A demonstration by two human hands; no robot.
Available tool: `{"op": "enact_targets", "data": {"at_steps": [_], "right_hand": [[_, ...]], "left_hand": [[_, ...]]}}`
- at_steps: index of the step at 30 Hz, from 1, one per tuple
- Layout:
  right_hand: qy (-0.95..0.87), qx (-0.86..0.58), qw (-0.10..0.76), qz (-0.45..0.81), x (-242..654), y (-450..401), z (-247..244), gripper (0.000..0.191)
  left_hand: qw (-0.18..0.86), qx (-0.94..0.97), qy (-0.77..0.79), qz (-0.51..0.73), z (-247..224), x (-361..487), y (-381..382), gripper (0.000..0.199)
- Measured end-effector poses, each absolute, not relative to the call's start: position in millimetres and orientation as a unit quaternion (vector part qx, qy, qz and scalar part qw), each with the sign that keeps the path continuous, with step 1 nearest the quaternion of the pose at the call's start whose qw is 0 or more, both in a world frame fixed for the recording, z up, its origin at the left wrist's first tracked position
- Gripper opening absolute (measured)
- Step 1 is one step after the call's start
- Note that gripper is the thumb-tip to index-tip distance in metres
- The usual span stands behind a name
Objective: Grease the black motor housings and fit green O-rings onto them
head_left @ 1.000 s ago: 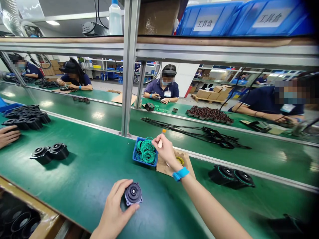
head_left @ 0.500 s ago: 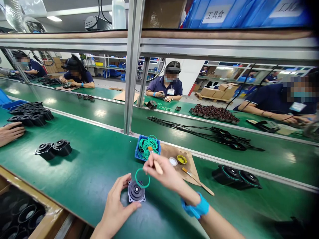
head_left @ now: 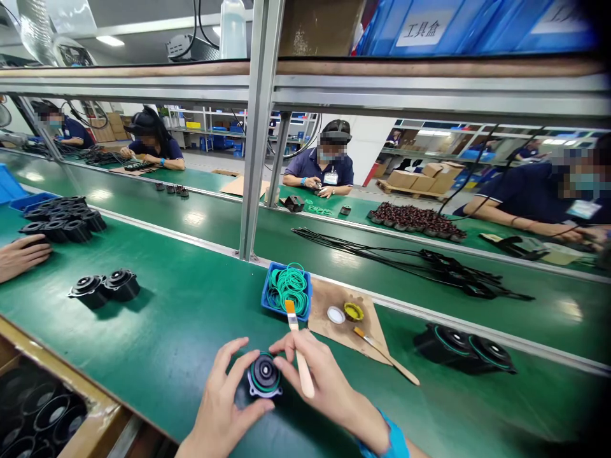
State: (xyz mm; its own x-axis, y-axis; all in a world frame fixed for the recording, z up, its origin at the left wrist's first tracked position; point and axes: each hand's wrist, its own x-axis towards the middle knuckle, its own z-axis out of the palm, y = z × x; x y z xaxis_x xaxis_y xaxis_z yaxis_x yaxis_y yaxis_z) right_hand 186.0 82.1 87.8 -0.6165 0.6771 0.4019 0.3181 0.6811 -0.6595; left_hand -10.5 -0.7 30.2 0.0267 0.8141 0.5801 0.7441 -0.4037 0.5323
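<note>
Housing (head_left: 265, 370), round and black with stepped circles about a pale centre and small lugs on its rim, sits face up on the green table (head_left: 167, 343) between both hands. A green ring (head_left: 262, 388) lies around its raised middle. The left hand (head_left: 222, 404) grasps the housing, fingers at the upper side and thumb at the lower edge. The right hand (head_left: 327, 385) grips a brush (head_left: 304, 372), bristles up, its thumb and forefinger pinched close at the ring's upper right side.

Half a second ago the ring hung from the right hand, only partly over the housing; now it encircles the middle.

Counted: one housing between the hands, two black units (head_left: 105, 287) to the left, two ringed units (head_left: 465, 348) to the right, one blue bin (head_left: 310, 299) of loose rings (head_left: 290, 281), and, on one cardboard piece (head_left: 325, 296), one white lid (head_left: 336, 315), one yellow tub (head_left: 354, 311) and a second brush (head_left: 387, 358), its handle overhanging.
</note>
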Motion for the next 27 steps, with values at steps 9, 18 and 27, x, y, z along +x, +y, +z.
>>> {"op": "enact_targets", "data": {"at_steps": [9, 18, 27], "right_hand": [[-0.908, -0.209, 0.325, 0.164, 198, 72, 76, 0.026], [-0.918, -0.178, 0.334, 0.117, 192, 76, 75, 0.025], [-0.91, -0.13, 0.394, 0.007, 197, 69, 70, 0.012]], "left_hand": [[-0.02, 0.754, 0.528, 0.391, 35, -17, 6, 0.057], [0.016, 0.769, 0.508, 0.387, 44, -22, 10, 0.058], [-0.105, 0.755, 0.463, 0.452, 30, -17, 6, 0.038]]}}
